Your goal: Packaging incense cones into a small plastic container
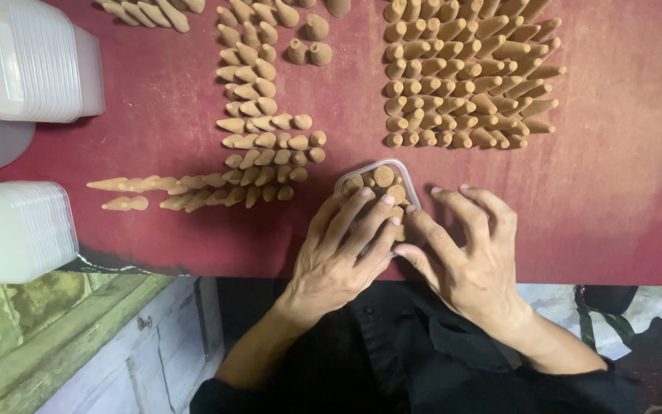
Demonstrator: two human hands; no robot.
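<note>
Pressing down on a small clear plastic tub (377, 178), both hands work at the near edge of the dark red worktop (622, 199). The left hand (342, 257) lies flat over the tub's near-left part, fingers spread across the tan cones (383, 176) packed inside. The right hand (473, 249) sits just beside the tub on its right, thumb and forefinger closing in against the near-right corner; whether that grip is pinched on a single cone or only on the rim cannot be told, as the fingers hide it. The left grip is apart, resting on the contents and clamped on nothing.

Handling, judged: the cones look like dry pressed powder, light, stiff and brittle, with tips likely to chip. Each is best taken at the broad base, not the point. The tub looks thin-walled and flexible, so it should be held by its sides, not squeezed.

Appearance: the cones are matte sandy brown and stand base-up in the tub, so only round ends show.

Surroundings: a dense block of cones (465, 73) lies to the far right, looser rows (258, 115) to the far left, and a line of long slender cones (155, 192) to the left. Stacks of translucent white tubs (17, 230) occupy the left edge.
</note>
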